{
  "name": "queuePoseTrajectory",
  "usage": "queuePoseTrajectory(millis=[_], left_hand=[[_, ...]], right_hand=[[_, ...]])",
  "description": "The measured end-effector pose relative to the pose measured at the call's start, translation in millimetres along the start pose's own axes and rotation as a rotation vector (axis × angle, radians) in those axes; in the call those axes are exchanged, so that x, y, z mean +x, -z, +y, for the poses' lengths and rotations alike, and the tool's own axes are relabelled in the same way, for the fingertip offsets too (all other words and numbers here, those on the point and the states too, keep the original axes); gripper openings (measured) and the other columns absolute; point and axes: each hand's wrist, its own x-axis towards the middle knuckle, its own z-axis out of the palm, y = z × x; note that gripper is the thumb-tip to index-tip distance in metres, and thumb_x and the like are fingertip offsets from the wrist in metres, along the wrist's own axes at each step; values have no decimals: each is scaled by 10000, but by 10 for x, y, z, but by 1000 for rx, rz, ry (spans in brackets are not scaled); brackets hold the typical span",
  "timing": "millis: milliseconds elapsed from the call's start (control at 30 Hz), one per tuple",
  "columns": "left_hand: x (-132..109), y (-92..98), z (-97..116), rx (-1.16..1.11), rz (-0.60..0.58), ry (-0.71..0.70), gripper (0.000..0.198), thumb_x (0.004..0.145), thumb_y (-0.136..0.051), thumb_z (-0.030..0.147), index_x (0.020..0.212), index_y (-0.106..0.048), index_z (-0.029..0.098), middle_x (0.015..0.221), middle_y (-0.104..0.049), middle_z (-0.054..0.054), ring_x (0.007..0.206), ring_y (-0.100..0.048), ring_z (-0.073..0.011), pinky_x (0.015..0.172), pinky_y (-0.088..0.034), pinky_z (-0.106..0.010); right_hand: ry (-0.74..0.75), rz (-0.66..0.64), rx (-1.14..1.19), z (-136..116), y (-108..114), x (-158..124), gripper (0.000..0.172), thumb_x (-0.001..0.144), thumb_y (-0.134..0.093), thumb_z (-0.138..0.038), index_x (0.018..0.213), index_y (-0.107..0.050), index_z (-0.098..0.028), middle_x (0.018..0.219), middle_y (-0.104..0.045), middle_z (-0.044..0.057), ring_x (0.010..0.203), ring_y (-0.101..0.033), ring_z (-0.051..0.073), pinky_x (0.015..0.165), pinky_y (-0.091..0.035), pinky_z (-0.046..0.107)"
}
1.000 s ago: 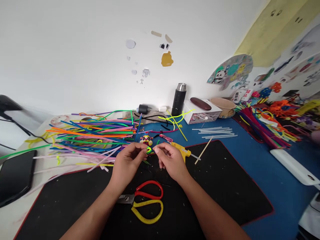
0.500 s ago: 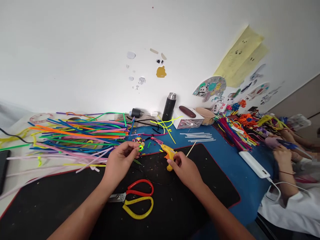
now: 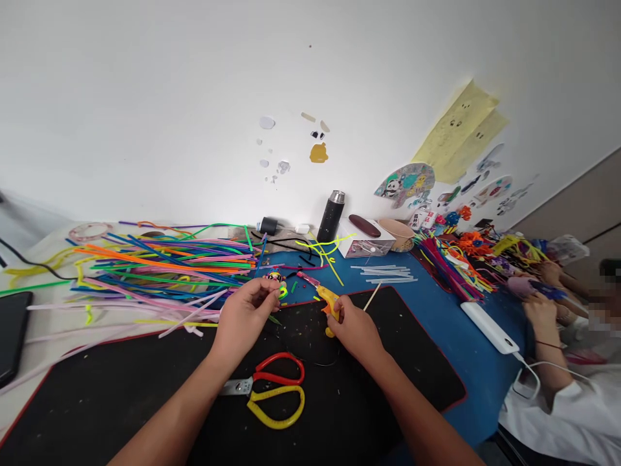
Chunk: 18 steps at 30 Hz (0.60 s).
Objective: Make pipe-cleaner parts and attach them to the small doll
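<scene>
My left hand [image 3: 247, 312] pinches a small bright green piece [image 3: 283, 291] between thumb and fingertips. Just behind it sits a small colourful figure [image 3: 275, 275], partly hidden by the fingers. My right hand [image 3: 354, 325] is wrapped round the handle of a yellow glue gun [image 3: 330, 301], whose pink nozzle end points up and left toward the green piece. Below and between the hands, scissors [image 3: 277, 391] with one red and one yellow handle lie on the black mat [image 3: 369, 382].
Pipe cleaners [image 3: 169, 259] in many colours spread over the left. At the back stand a black thermos [image 3: 331, 217] and a white box [image 3: 367, 240]. Clear glue sticks [image 3: 383, 274] and a white power bank [image 3: 489, 328] lie to the right, near another person's hand [image 3: 539, 312].
The whole view has shifted slightly. The glue gun is tilted a little more upright in my right hand, and my left hand still holds the green piece.
</scene>
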Motion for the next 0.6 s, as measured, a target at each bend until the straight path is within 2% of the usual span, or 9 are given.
queuePoseTrajectory(millis=[133, 200, 300, 400, 500, 600], left_hand=[[2, 6, 23, -2, 10, -6, 255, 864, -757, 462, 944, -730, 221, 805, -738, -17, 692, -703, -194, 700, -570, -312], [13, 2, 38, -44, 5, 15, 278, 843, -779, 478, 930, -728, 218, 794, -734, -17, 677, -697, -191, 689, -575, -314], [22, -29, 55, -150, -53, 88, 333, 784, -829, 509, 883, -727, 208, 783, -719, -15, 644, -679, -182, 668, -585, -322], [-1, -89, 63, -242, -134, 156, 345, 731, -881, 491, 831, -740, 192, 802, -707, -18, 665, -654, -167, 688, -581, -320], [-50, -153, 77, -316, -173, 207, 314, 701, -922, 441, 823, -781, 188, 781, -703, -18, 718, -632, -155, 716, -541, -281], [-96, -192, 121, -420, -178, 265, 303, 660, -965, 406, 806, -807, 192, 794, -722, -20, 752, -630, -142, 732, -514, -251]], right_hand=[[-8, 28, 167, 78, -58, -19, 174, 791, -689, -250, 814, -517, -256, 644, -543, -57, 594, -508, 169, 582, -294, 263], [-17, 45, 291, 120, -93, -42, 201, 797, -681, -348, 832, -505, -258, 680, -545, -52, 599, -527, 171, 576, -368, 257], [-28, 40, 505, 121, -124, -79, 331, 824, -631, -546, 877, -462, -266, 743, -554, -41, 565, -549, 174, 524, -472, 287], [-32, 22, 671, 6, -112, -117, 390, 848, -603, -625, 890, -440, -273, 757, -545, -43, 541, -547, 169, 473, -512, 306], [-37, -2, 943, -198, -99, -154, 411, 801, -736, -576, 880, -477, -267, 765, -529, -45, 549, -518, 152, 431, -496, 276], [-23, -35, 1078, -413, -142, -180, 408, 771, -808, -529, 874, -525, -254, 753, -499, -53, 551, -496, 133, 416, -487, 248]])
